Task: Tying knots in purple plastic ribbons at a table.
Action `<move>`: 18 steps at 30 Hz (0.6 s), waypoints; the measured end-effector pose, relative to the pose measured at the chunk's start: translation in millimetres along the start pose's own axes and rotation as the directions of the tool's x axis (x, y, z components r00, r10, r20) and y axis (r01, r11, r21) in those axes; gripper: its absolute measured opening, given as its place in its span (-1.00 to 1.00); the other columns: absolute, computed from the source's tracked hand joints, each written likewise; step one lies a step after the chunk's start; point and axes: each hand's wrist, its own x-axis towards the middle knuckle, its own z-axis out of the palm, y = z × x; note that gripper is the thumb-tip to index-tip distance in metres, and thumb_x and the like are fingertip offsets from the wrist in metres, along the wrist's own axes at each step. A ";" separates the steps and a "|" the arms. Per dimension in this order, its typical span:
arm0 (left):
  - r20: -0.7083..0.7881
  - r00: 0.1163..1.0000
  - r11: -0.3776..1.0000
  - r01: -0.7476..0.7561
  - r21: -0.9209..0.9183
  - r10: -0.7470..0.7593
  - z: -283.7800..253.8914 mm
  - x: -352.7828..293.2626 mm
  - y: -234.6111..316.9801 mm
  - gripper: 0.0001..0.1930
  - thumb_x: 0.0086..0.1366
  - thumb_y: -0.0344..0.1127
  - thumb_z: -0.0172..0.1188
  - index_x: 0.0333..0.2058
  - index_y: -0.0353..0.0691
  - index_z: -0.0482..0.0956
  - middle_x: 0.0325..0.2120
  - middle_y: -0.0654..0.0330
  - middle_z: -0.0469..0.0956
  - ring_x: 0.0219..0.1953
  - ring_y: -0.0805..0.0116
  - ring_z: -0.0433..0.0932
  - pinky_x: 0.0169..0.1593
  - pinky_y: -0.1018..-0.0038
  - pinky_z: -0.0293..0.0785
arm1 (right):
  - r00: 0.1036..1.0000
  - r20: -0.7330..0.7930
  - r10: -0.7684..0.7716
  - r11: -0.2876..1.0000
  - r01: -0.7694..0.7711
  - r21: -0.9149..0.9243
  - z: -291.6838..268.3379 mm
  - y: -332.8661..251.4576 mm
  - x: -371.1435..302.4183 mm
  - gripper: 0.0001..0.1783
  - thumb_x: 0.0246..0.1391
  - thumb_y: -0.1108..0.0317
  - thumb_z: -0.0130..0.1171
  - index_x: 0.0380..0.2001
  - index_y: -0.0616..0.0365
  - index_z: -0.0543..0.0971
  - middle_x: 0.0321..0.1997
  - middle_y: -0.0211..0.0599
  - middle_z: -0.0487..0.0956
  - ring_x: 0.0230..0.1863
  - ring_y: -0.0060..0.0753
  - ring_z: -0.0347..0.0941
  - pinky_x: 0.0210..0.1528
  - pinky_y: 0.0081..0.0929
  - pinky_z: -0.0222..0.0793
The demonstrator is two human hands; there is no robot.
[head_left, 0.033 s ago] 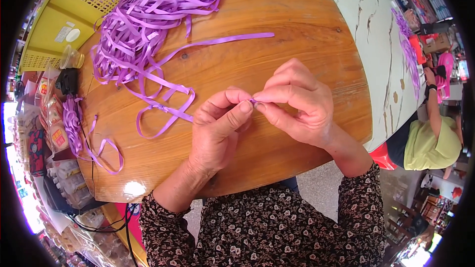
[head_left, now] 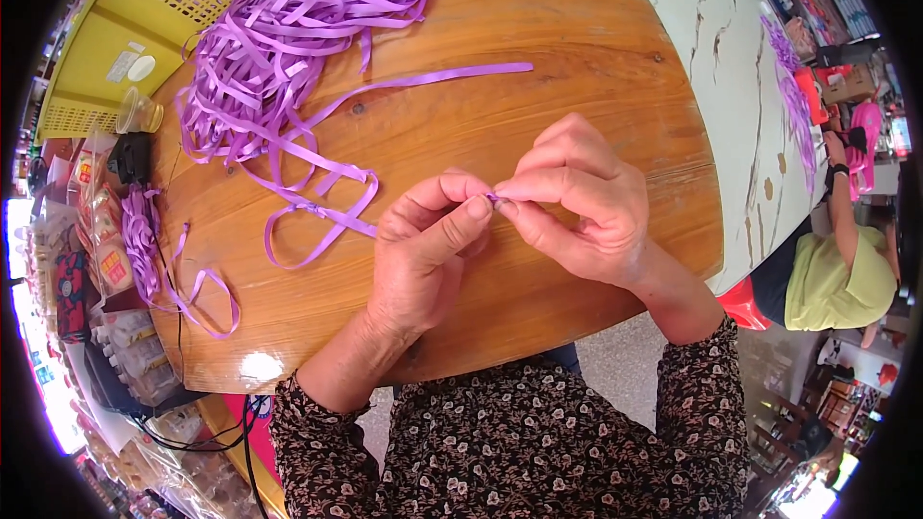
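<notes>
A person seated at a round wooden table looks down at their own two hands, which meet above the near half of the tabletop. The left hand and the right hand face each other with fingertips touching, and between them sits a tiny purple ribbon piece — only a sliver of it shows, so its shape and long axis cannot be told. Both hands are narrowed into pinches: the left thumb and forefinger close on the ribbon piece from the left, the right thumb and forefinger close on it from the right, and the remaining fingers curl loosely inward. Neither hand is nearer than the other; the piece lies exactly at the meeting point of the fingertips, held up off the wood. Farther across the table from the hands, toward the left, a large pile of loose purple ribbon is heaped, with one long strand trailing out to the right and a looped strand lying just left of the left hand. Beyond the pile, at the table's far left edge, stands a yellow plastic basket. A smaller bunch of ribbon hangs at the table's left rim. To the right of the table — well apart — another person in a yellow-green shirt is seated at a pale marbled table.
</notes>
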 end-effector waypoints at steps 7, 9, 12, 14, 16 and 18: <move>0.020 0.989 0.973 0.150 -0.175 -0.149 -1.2 -1.3 -2.1 -0.93 0.23 -0.44 0.15 -0.31 -0.27 0.53 -0.52 0.41 0.43 -0.55 0.63 0.20 -0.48 0.66 0.09 | 0.997 -0.030 0.070 0.974 -0.062 0.220 4.9 6.4 -4.6 -0.84 -0.15 0.64 0.23 -0.43 0.24 0.52 -0.44 -0.33 0.49 -0.41 -0.45 0.35 -0.33 -0.56 0.27; 0.057 0.989 0.970 0.148 -0.194 -0.139 -0.6 -1.7 -2.4 -0.93 0.23 -0.43 0.16 -0.31 -0.26 0.53 -0.53 0.42 0.44 -0.55 0.63 0.21 -0.48 0.65 0.10 | 0.976 0.019 0.219 0.909 -0.211 0.361 8.2 8.7 -9.8 -0.87 -0.10 0.64 0.20 -0.41 0.25 0.51 -0.41 -0.33 0.49 -0.40 -0.49 0.35 -0.32 -0.57 0.26; 0.052 0.995 0.986 0.090 -0.140 -0.083 3.5 -3.0 0.7 -0.89 0.22 -0.35 0.16 -0.29 -0.21 0.52 -0.52 0.42 0.41 -0.55 0.61 0.17 -0.45 0.61 0.09 | 0.912 0.115 0.393 0.763 -0.393 0.514 8.1 3.3 -9.8 -0.90 0.00 0.64 0.14 -0.37 0.27 0.50 -0.33 -0.34 0.49 -0.36 -0.56 0.36 -0.28 -0.61 0.29; 0.022 0.999 0.986 0.039 -0.160 -0.036 3.3 -4.1 2.5 -0.92 0.24 -0.41 0.16 -0.28 -0.23 0.51 -0.47 0.41 0.46 -0.53 0.65 0.24 -0.47 0.66 0.13 | 0.892 0.147 0.427 0.719 -0.434 0.543 8.3 -4.6 -5.6 -0.91 0.04 0.64 0.11 -0.35 0.28 0.49 -0.30 -0.36 0.49 -0.33 -0.60 0.37 -0.26 -0.64 0.31; -0.002 0.999 0.987 0.036 -0.155 -0.037 4.3 -4.5 2.5 -0.92 0.24 -0.42 0.16 -0.28 -0.23 0.51 -0.46 0.41 0.46 -0.52 0.66 0.25 -0.46 0.67 0.15 | 0.785 0.193 0.589 0.508 -0.545 0.667 8.9 -12.0 -2.6 -0.89 0.06 0.63 0.12 -0.30 0.30 0.48 -0.29 -0.39 0.48 -0.27 -0.65 0.40 -0.20 -0.69 0.36; -0.024 0.999 0.988 0.035 -0.149 -0.038 5.9 -4.9 3.1 -0.91 0.25 -0.42 0.16 -0.27 -0.23 0.51 -0.45 0.41 0.46 -0.51 0.66 0.26 -0.46 0.68 0.17 | 0.798 0.185 0.573 0.523 -0.530 0.668 9.6 -9.1 -5.0 -0.88 0.06 0.63 0.12 -0.29 0.29 0.48 -0.29 -0.40 0.48 -0.25 -0.66 0.41 -0.18 -0.70 0.37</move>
